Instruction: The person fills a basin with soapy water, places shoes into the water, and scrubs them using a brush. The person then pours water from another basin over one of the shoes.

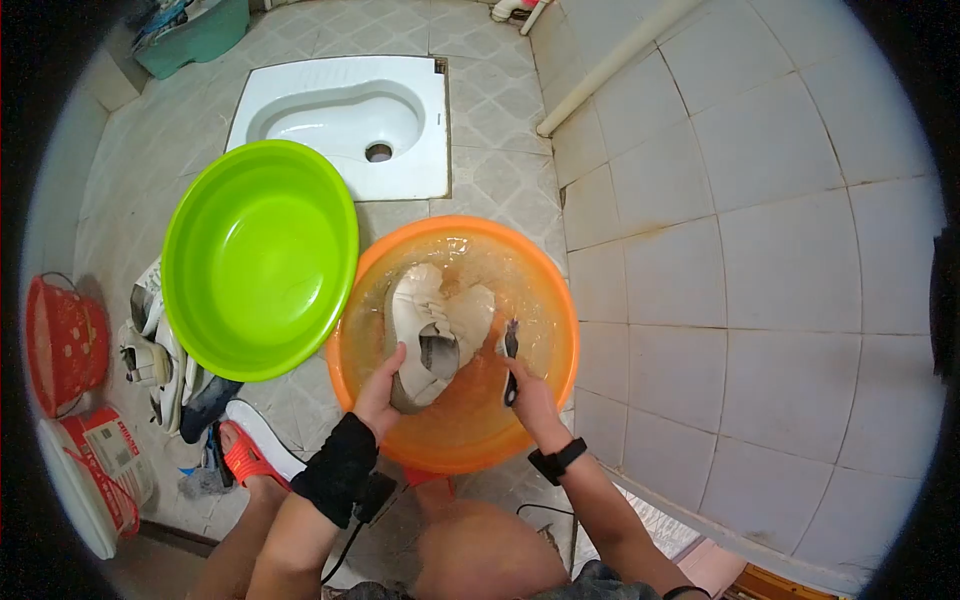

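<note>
My left hand (378, 392) is closed on the heel end of a beige shoe (412, 305), its thumb near the dark opening. A second beige shoe (472, 315) lies against it, partly covered. Both are in an orange basin (570, 345) of cloudy water. On the basin's right side, my right hand (535, 405) grips a small scrubbing brush (512, 342) with a dark handle. The brush is apart from the shoes. Its bristles are only partly visible.
A lime green basin (255, 260) overlaps the orange basin's left rim. Behind is a white squat toilet (425, 165). Several shoes (150, 360), a red bucket (68, 345) and a white-and-red bucket (100, 460) stand at left. A tiled wall (780, 260) bounds the right.
</note>
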`<action>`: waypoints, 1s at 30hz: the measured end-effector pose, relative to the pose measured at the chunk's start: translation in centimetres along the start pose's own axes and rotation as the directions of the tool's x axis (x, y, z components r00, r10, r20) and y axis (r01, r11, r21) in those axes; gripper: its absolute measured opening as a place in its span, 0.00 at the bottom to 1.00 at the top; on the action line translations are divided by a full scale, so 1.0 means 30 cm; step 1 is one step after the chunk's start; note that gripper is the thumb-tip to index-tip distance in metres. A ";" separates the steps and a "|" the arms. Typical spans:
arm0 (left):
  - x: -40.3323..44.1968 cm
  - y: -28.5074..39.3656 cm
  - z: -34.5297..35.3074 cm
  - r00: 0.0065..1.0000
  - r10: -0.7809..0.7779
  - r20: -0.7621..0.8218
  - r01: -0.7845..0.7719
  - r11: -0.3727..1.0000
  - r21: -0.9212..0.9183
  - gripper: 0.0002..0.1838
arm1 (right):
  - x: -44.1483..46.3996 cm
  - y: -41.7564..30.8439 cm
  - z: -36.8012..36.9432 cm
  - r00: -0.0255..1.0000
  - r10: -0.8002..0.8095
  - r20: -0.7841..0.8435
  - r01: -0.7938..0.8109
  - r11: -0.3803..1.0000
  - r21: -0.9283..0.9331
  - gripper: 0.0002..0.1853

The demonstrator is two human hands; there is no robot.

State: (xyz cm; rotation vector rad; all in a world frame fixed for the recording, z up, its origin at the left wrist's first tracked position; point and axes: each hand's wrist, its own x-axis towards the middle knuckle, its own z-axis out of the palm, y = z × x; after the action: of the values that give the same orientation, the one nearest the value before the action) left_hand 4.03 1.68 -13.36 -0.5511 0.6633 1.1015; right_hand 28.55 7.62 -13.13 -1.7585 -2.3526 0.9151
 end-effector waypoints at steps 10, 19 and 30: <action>0.065 -0.054 -0.050 0.989 0.146 0.018 -0.147 0.986 0.079 0.26 | 0.033 0.036 0.108 0.972 0.176 -0.153 -0.158 0.979 0.127 0.12; 0.037 -0.030 0.000 0.997 0.044 -0.067 -0.037 0.994 0.103 0.25 | -0.127 -0.143 -0.189 0.943 -0.210 0.257 0.082 0.897 0.435 0.17; 0.056 -0.055 0.062 0.989 0.126 -0.083 -0.080 0.904 0.420 0.26 | 0.170 -0.261 0.014 0.990 0.039 0.133 -0.064 0.979 0.194 0.15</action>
State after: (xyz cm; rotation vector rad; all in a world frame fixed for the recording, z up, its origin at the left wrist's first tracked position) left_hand 6.47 3.44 -13.18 -0.2087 1.0027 0.9935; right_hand 19.95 10.66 -11.10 -1.7378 -2.2056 1.2584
